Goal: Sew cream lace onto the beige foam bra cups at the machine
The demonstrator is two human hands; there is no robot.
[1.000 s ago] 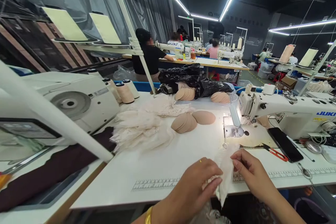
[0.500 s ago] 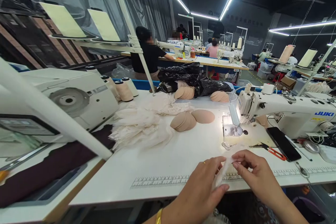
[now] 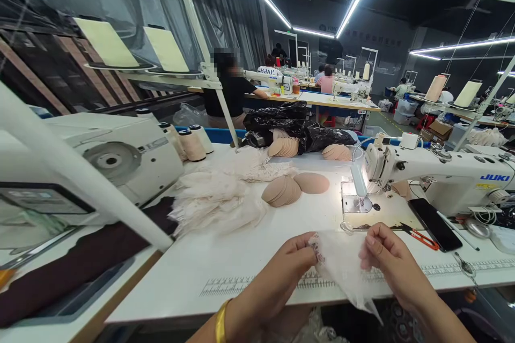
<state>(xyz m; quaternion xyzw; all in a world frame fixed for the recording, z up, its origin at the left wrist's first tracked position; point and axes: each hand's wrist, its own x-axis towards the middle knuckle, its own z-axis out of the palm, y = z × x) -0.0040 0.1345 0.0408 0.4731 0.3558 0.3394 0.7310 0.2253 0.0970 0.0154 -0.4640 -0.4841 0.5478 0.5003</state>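
Note:
A sheer white piece of lace fabric (image 3: 341, 262) is spread between my hands above the table's front edge, its lower tip hanging down. My left hand (image 3: 292, 262) pinches its lace-trimmed left edge between thumb and fingers. At the opposite edge my right hand (image 3: 386, 257) is closed on the fabric, some fingertips showing dimly behind the sheer cloth. Beyond them lies a fanned stack of beige oval pads (image 3: 281, 191), with one pad (image 3: 311, 183) beside it. To its left is a loose heap of white lace pieces (image 3: 219, 198).
A lit sewing machine (image 3: 438, 171) stands at the right. Red-handled thread snips (image 3: 420, 236) and a black phone (image 3: 434, 224) lie before it. A printed ruler (image 3: 229, 285) runs along the front edge. Thread cones (image 3: 191, 144) and a second machine (image 3: 100, 155) are at the left. Co-workers sit farther back.
My hands have moved apart, left hand leftward, and the bunched lace fabric is now spread open between them. The view has shifted slightly.

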